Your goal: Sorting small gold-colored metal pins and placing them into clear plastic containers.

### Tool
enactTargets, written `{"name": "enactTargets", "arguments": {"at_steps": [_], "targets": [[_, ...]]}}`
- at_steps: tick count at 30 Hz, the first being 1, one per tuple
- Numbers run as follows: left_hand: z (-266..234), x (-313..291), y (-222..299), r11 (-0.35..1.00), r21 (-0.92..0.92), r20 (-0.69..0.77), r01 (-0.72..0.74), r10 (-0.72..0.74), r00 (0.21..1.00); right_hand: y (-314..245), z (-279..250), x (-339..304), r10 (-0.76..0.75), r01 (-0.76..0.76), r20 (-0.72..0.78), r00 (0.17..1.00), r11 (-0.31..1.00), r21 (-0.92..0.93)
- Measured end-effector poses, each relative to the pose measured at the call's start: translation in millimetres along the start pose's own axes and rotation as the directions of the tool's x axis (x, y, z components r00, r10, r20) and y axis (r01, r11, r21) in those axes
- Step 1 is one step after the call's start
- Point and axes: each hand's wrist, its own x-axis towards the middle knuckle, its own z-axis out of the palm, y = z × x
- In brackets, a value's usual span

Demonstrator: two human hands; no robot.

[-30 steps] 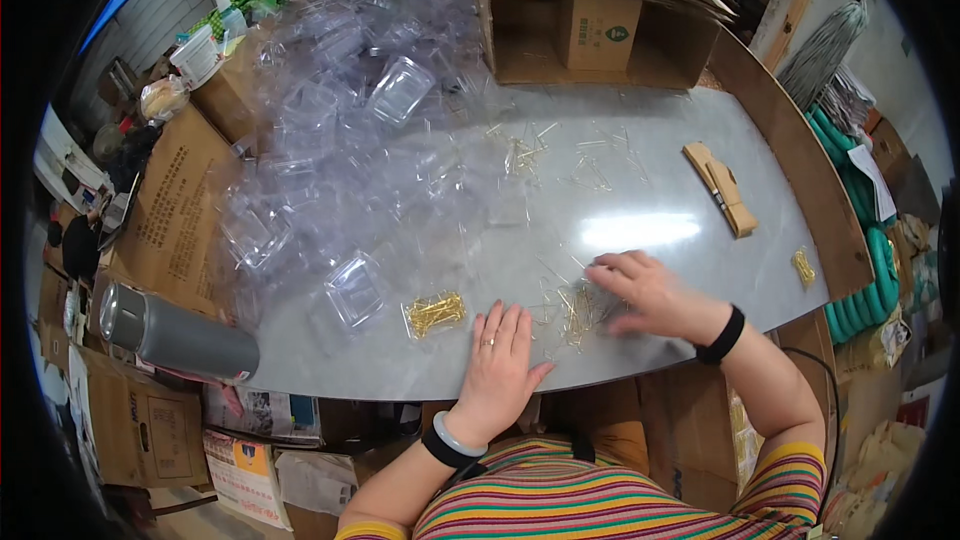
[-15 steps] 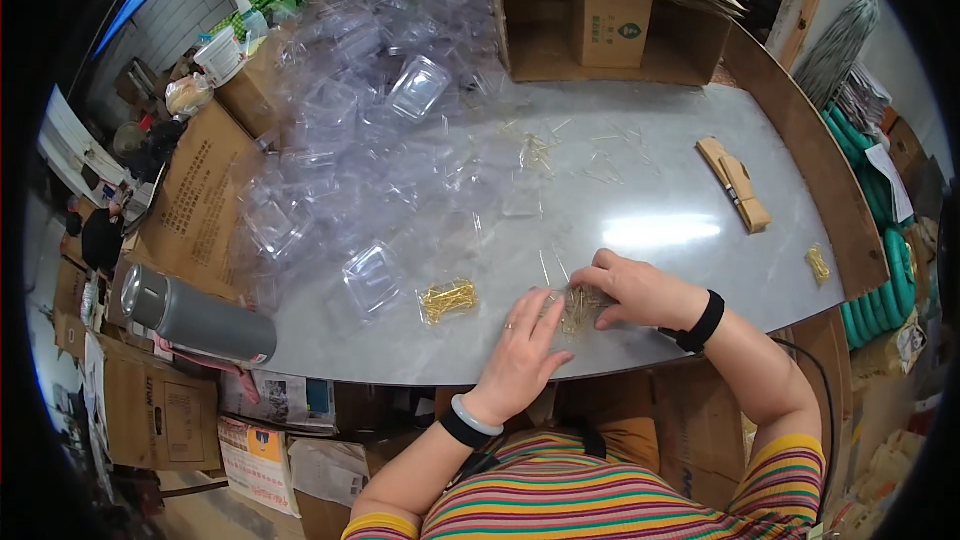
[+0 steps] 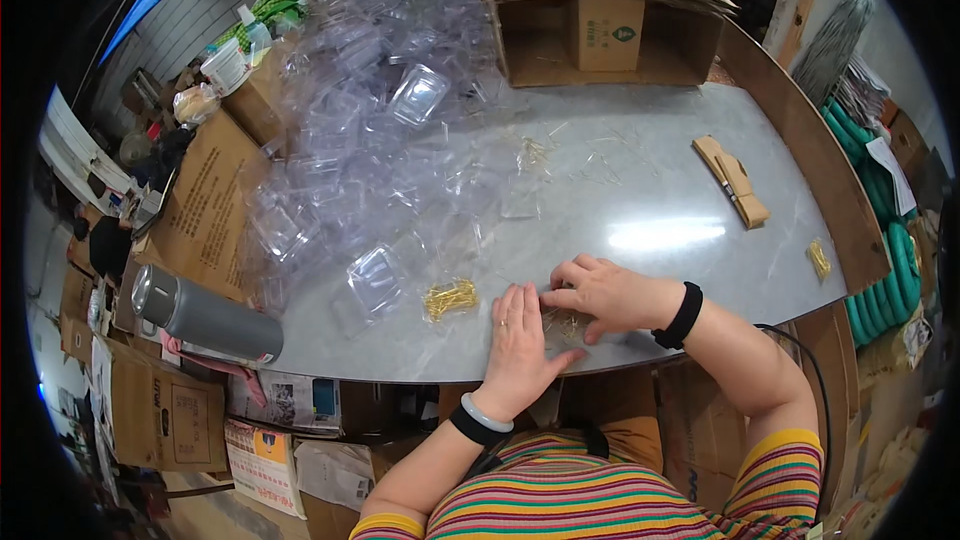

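Note:
Near the front edge of the table lies a small pile of thin metal pins, partly covered by my hands. My left hand rests flat beside the pile, fingers stretched out together and thumb spread to the right. Over the same pile, my right hand bends its fingers and thumb around the pins from the other side; its fingertips are close to the left fingers. A clear plastic box with gold pins lies just left of my left hand.
Clear plastic boxes heap up across the left. A grey bottle stands at the left edge. Loose pins lie farther back. A folded brown paper strip and a small gold bundle lie right; a cardboard box stands behind.
My left hand has turned more upright, its fingers drawn together. The right hand has shifted slightly left, closing in over the pins, and its fingertips have come nearer the left fingers.

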Motion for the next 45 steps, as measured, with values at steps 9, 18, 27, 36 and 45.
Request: {"name": "enactTargets", "arguments": {"at_steps": [9, 18, 27, 36, 45], "targets": [[-8, 8, -1, 0.98, -0.108, 0.155, -0.17, 0.185, 0.97, -15, 15, -60, 0.428, -0.396, -0.272, 0.862, 0.903, 0.168], [-3, 6, -9, 0.96, -0.235, 0.181, -0.15, 0.195, 0.964, -51, 31, -71, 0.414, -0.362, -0.435, 0.8, 0.91, 0.2], [5, 10, 5, 0.978, -0.03, 0.159, -0.206, 0.208, 0.965, -71, 70, -44, 0.518, -0.35, -0.596, 0.613, 0.855, 0.383], [-2, 7, -11, 0.925, -0.343, 0.195, -0.165, 0.242, 0.951, -70, 61, -48, 0.508, -0.355, -0.538, 0.673, 0.86, 0.367], [-8, -4, 3, 0.993, 0.054, 0.172, -0.108, 0.098, 0.98, -72, 60, -51, 0.492, -0.191, -0.489, 0.721, 0.819, 0.542]]}}
